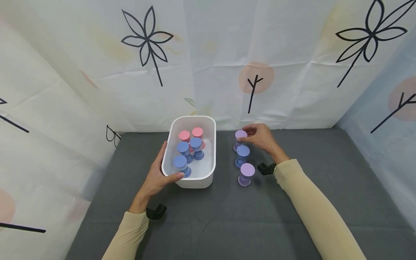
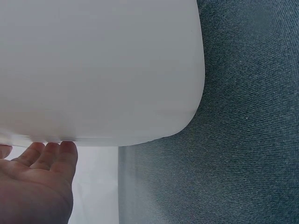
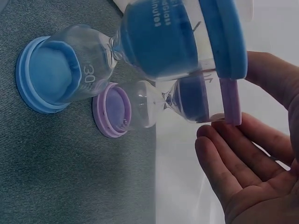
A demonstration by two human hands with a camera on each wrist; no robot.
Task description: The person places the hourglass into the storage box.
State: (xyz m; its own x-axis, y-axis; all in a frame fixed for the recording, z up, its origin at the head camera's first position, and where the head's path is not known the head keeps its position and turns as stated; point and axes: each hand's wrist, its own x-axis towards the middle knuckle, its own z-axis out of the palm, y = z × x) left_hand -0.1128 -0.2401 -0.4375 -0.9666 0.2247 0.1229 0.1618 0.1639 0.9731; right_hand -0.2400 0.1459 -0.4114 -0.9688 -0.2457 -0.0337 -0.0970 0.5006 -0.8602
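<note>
A white plastic bin (image 1: 210, 155) holds pink hourglasses (image 1: 197, 132) at the back and blue hourglasses (image 1: 180, 162) in front of them. My left hand (image 1: 155, 179) grips its near left corner, thumb over the rim; in the left wrist view the fingertips (image 2: 68, 150) touch the outer wall. Right of the bin, my right hand (image 1: 261, 138) holds the far purple hourglass (image 1: 240, 133) by its top cap between thumb and fingers. That hourglass (image 3: 140, 105) stands upright, its base seemingly on the table. Nearer stand a blue hourglass (image 1: 243, 151) and another purple hourglass (image 1: 247, 170).
A dark grey cloth covers the table (image 1: 221, 224). White printed curtain (image 1: 208, 86) hangs close behind the bin and along both sides. A black wrist strap part (image 1: 266, 168) juts from the right wrist near the front purple hourglass.
</note>
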